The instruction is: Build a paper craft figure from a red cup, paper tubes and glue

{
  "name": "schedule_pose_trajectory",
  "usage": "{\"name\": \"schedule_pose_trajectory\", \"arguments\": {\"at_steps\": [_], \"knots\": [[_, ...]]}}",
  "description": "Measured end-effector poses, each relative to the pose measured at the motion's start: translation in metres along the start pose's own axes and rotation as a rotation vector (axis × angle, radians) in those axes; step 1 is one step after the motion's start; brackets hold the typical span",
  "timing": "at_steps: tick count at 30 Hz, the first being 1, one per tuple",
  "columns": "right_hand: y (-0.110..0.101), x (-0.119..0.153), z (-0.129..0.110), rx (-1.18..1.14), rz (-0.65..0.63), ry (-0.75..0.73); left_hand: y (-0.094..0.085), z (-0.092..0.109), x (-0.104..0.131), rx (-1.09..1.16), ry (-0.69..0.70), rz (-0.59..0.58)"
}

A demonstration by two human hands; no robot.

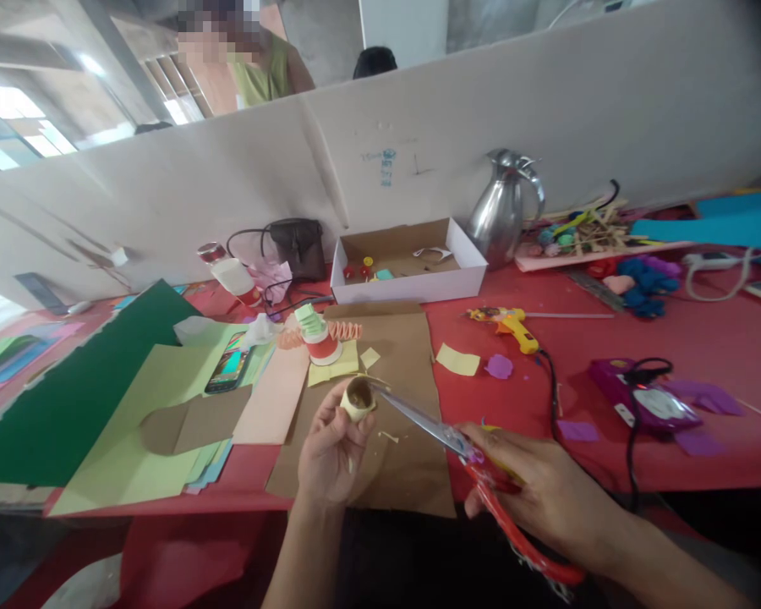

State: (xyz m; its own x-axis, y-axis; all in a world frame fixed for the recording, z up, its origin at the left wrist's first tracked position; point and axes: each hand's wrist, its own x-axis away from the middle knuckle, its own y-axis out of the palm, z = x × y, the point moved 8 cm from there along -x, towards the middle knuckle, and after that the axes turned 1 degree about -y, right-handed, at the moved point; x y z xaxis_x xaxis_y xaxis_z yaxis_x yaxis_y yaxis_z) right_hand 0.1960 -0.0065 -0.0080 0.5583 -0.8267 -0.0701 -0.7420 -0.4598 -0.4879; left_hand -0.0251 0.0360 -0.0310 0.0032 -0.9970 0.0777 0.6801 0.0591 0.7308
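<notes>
Facing a red table [577, 372] and pale partition [228, 182], left hand [331, 452] grips a tube [355, 412], right hand [539, 474] scissors [470, 457].

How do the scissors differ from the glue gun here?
The scissors are in the right hand; the glue gun lies on the red table. The scissors have red handles and metal blades; the glue gun has a yellow body. A black cord runs from the glue gun; none from the scissors. Both are handheld tools.

One left hand [336, 440], one right hand [539, 478], one pair of scissors [428, 430], one metal jug [498, 211], one yellow glue gun [513, 328] and one open white box [412, 286] are showing.
</notes>
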Motion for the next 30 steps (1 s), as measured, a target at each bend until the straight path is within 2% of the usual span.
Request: {"name": "schedule_pose_trajectory", "arguments": {"at_steps": [3,7,10,16,25,30], "knots": [[-0.001,0.0,0.003,0.05,0.005,0.006,-0.001,-0.001,0.001,0.018,-0.036,-0.026],[-0.006,-0.001,0.0,0.283,0.082,-0.039,-0.002,-0.001,0.001,0.068,-0.052,-0.036],[-0.007,-0.002,-0.003,0.369,0.098,-0.063,0.002,-0.004,0.003,0.116,-0.098,-0.033],[-0.014,-0.006,-0.008,0.367,0.066,-0.056,0.014,-0.011,0.006,0.155,-0.204,-0.057],[-0.021,-0.003,-0.004,0.463,0.104,-0.044,0.0,-0.011,0.004,0.091,-0.163,-0.018],[-0.019,-0.006,-0.003,0.37,0.031,-0.011,0.003,-0.011,0.004,0.083,-0.179,-0.025]]}}
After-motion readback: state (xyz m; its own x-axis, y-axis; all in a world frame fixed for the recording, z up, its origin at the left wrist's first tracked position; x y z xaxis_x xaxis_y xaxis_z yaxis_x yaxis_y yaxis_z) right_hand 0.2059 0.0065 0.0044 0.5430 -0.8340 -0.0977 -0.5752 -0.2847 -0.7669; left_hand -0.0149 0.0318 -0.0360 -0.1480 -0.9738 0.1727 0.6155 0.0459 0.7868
